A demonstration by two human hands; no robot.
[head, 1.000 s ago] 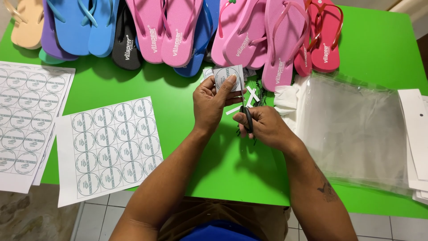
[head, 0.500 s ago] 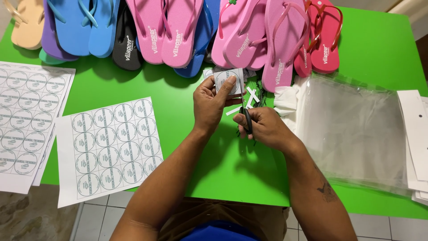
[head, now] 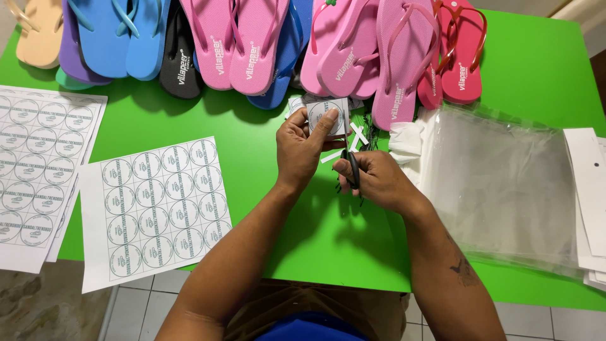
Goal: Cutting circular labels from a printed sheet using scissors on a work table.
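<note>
**Hands at cut-out stage: one label square held, scissors in the other hand**

Left hand (head: 304,150) pinches a small square paper piece printed with one round grey label (head: 327,117), thumb on its face, held just above the green table (head: 265,132) in front of the row of foam flip-flops. Right hand (head: 372,180) is closed around black-handled scissors (head: 352,169), blades hidden under the fingers, just beside the left hand.

Judged step: trimming a single label cut from a sheet. The next cut would need the square turned steadily against the blades, following the printed ring.

Counts:
- White sheets of round labels: one full sheet (head: 154,208) near the table edge; a stack (head: 38,170) at far left, number unclear.
- White paper offcut strips (head: 356,136): several, by the hands.
- Flip-flops: about fourteen visible — pink (head: 252,44), blue, red, black, beige, purple; overlaps prevent an exact count.
- Clear plastic bags (head: 505,183): a pile, uncountable.
</note>
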